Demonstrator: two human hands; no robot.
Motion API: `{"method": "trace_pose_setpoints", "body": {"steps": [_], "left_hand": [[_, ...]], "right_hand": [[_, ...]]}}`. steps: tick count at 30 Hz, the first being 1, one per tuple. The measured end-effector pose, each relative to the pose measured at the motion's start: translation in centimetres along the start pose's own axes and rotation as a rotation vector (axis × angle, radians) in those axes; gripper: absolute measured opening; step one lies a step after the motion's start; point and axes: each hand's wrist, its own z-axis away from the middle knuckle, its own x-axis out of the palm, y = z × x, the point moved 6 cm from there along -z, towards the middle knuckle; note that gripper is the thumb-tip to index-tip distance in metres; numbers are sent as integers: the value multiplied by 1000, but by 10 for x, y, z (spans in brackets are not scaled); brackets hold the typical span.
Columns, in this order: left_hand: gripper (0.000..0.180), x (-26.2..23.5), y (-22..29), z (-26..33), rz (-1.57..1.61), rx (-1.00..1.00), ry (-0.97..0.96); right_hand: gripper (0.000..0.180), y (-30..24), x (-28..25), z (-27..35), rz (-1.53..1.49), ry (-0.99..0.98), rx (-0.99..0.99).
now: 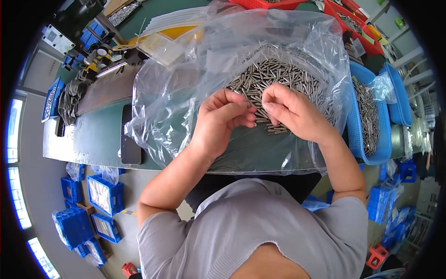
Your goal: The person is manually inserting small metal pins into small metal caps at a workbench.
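Note:
A heap of small, slim metal pins (pixel 274 70) lies on a large clear plastic bag (pixel 176 88) spread over the green table. Above the heap's near edge, my left hand (pixel 218 118) is closed, its thumb and forefinger pinching what looks like one small metal pin; its other fingers curl loosely. Just to its right, my right hand (pixel 297 114) is closed too, thumb tip pressed to forefinger. Whatever its fingertips may hold is hidden. The two hands are close together but apart.
At the right, a blue basket (pixel 383 135) holds more metal pieces. Red baskets (pixel 367 39) stand at the far right. A dark phone (pixel 131 135) lies by the table's left front edge, and gloves (pixel 72 97) lie farther left. Blue crates (pixel 106 195) stand on the floor.

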Motion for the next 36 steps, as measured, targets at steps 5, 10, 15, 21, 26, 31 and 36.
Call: {"method": "trace_pose_setpoints", "body": {"steps": [5, 10, 15, 21, 26, 31, 36], "left_hand": [[5, 3, -8, 0, 3, -101, -69], [5, 7, -12, 1, 12, -142, -107], [6, 9, -14, 0, -14, -137, -122], [6, 11, -15, 1, -44, -133, -146], [6, 13, -14, 2, -55, -105, -168], [5, 12, -10, 1, -15, -94, -118], [6, 9, -13, 1, -24, -81, -132]], "right_hand": [[8, 16, -2, 0, -217, 34, -41], [6, 25, -3, 2, -335, 105, -64], [7, 10, -7, 5, -123, 74, -119], [11, 30, 6, -2, -401, 48, -9], [14, 27, 7, -1, -380, 2, -55], [17, 34, -2, 5, -724, -23, 159], [11, 26, 9, 4, -464, 58, 0]]}}
